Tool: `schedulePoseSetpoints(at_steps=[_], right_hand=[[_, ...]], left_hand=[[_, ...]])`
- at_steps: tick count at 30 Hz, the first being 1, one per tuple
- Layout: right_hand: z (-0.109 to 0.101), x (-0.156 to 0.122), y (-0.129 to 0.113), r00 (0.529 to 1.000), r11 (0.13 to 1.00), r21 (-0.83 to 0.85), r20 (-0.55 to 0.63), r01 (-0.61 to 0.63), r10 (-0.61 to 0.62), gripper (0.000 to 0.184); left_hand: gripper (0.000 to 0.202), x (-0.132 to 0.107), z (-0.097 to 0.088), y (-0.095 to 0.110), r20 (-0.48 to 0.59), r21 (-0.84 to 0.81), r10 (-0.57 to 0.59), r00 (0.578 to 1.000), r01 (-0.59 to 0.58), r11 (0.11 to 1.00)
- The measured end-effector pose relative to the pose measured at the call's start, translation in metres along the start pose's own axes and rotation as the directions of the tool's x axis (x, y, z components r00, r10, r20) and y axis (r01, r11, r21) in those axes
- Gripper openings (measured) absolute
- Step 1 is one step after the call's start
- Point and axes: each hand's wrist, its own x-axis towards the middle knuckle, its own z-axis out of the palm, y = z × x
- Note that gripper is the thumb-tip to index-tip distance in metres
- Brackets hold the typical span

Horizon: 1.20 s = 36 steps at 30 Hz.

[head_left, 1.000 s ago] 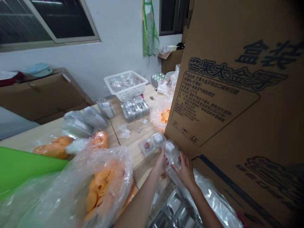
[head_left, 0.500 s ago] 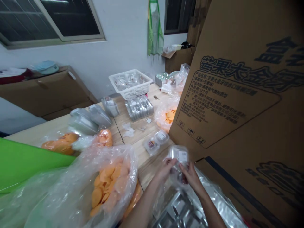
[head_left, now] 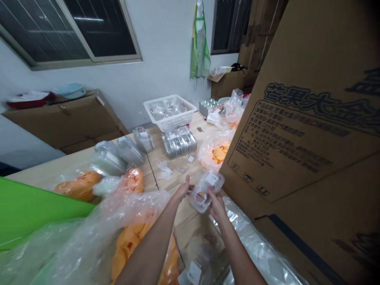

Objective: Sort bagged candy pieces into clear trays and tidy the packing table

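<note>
A clear, two-lobed plastic container [head_left: 205, 191] is gripped along its right edge by the right hand [head_left: 218, 207]; the left hand [head_left: 181, 192], loosely uncurled, is held beside it.

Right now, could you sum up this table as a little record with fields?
Left hand: spread, at the left edge of stickered clear plastic packaging; contact unclear
Right hand: thumb over the packaging's right edge; grip firmness unclear
Near left: translucent plastic bag with orange pieces
Far side: white slatted plastic basket holding clear plastic items
Right side: tall brown cardboard box with dark printed lettering
</note>
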Motion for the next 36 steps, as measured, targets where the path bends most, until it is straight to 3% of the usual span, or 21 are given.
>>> schedulePoseSetpoints(at_steps=[2,5,7,9,11,14,19,22,25,27,28,31,34,36], right_hand=[[-0.003,0.011,0.008,0.997,0.996,-0.092,-0.075,0.005,-0.011,0.057],[-0.013,0.020,0.017,0.992,0.977,-0.214,-0.125,-0.001,-0.026,0.047],[-0.017,0.023,0.021,0.991,0.968,-0.252,-0.131,-0.004,-0.030,0.044],[-0.018,0.025,0.022,0.992,0.966,-0.259,-0.128,-0.012,-0.022,0.050],[-0.016,0.023,0.023,0.994,0.968,-0.252,-0.106,-0.013,-0.014,0.057],[-0.012,0.013,0.025,1.000,0.976,-0.215,-0.002,-0.029,0.029,0.055],[-0.014,-0.005,0.028,0.980,0.991,-0.121,0.184,-0.051,0.073,0.051],[-0.021,-0.009,0.012,0.996,0.960,-0.267,0.055,0.086,-0.074,0.061],[-0.021,-0.017,-0.021,0.967,0.914,-0.345,-0.064,0.211,-0.248,0.059],[-0.014,-0.029,-0.044,0.967,0.948,-0.190,0.043,0.255,-0.251,0.055],[-0.010,-0.036,-0.053,0.964,0.964,-0.101,0.123,0.248,-0.235,0.056],[0.000,-0.052,-0.055,0.949,0.974,-0.053,0.245,0.219,-0.200,0.067],[-0.001,-0.045,-0.023,0.964,0.890,-0.372,0.090,0.265,-0.250,0.068],[-0.008,-0.030,0.005,0.947,0.759,-0.592,0.022,0.271,-0.321,0.059]], left_hand=[[0.087,-0.004,-0.007,-0.010,0.098,0.095,-0.060,0.993,0.051,0.994],[0.077,-0.002,-0.009,-0.009,0.188,0.326,-0.077,0.979,0.011,0.945],[0.067,0.011,-0.010,0.001,0.119,0.453,-0.044,0.992,-0.015,0.891],[0.054,0.032,-0.014,0.013,-0.046,0.529,0.054,0.997,-0.021,0.848],[0.045,0.054,-0.021,0.021,-0.176,0.600,0.196,0.965,-0.052,0.799],[0.059,0.077,-0.031,0.017,-0.194,0.654,0.329,0.924,-0.128,0.745],[0.030,0.082,-0.041,0.005,-0.188,0.554,0.330,0.925,-0.177,0.813],[0.029,0.057,-0.050,0.019,-0.182,0.408,0.345,0.921,-0.249,0.878],[0.033,0.003,-0.052,0.039,-0.059,-0.092,0.401,0.914,-0.405,0.910],[0.031,-0.041,-0.044,0.044,0.043,-0.470,0.435,0.899,-0.366,0.803],[0.028,-0.061,-0.037,0.042,0.090,-0.562,0.433,0.897,-0.313,0.765],[0.024,-0.103,-0.010,0.018,0.142,-0.451,0.329,0.934,-0.235,0.861],[0.020,-0.109,0.014,-0.016,-0.077,-0.116,0.236,0.969,-0.244,0.963],[0.013,-0.101,0.025,-0.034,-0.242,0.121,0.238,0.941,-0.214,0.969]])
